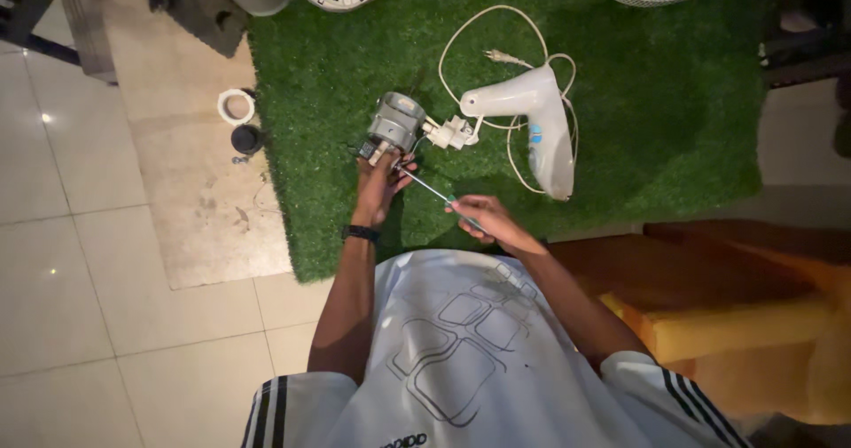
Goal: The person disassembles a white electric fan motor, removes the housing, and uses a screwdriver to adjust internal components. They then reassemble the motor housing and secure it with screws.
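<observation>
A small grey metal electric motor is seen lying on a green artificial-grass mat, near the centre of the view. The left hand, at six o'clock from the motor, is closed around the motor's lower end. A thin metal screwdriver is gripped by the curled right hand at four o'clock, its tip aimed at the motor. A white plastic fan neck housing, wrapped by a white power cord, is seen at three o'clock. A white ring and black cap lie at nine o'clock on the floor.
</observation>
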